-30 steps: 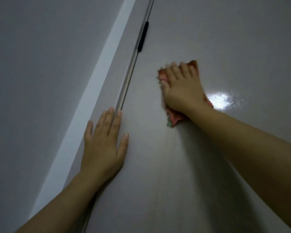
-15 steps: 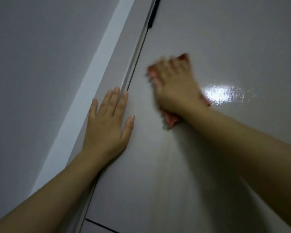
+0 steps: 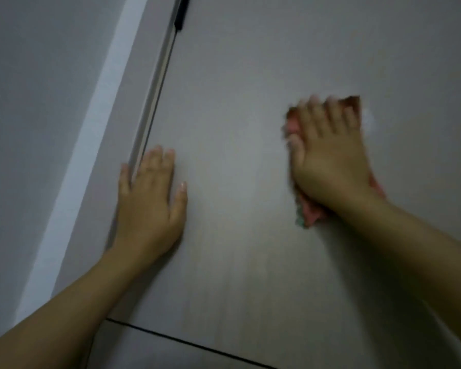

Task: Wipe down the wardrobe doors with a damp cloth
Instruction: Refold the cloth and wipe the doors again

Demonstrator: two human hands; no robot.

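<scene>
Right of the door gap (image 3: 155, 102), your flat right hand (image 3: 330, 158) presses the soft, floppy cloth (image 3: 310, 217); push on its middle. Your left hand (image 3: 149, 206) lies open, empty.

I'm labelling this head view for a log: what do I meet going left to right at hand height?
Wall → white strip → left hand → right hand, flat on the cloth.

We have a grey wardrobe door (image 3: 237, 102): left hand (image 3: 149, 206) flat on it, right hand (image 3: 330, 161) pressing a pink cloth (image 3: 312, 213) against it.
</scene>
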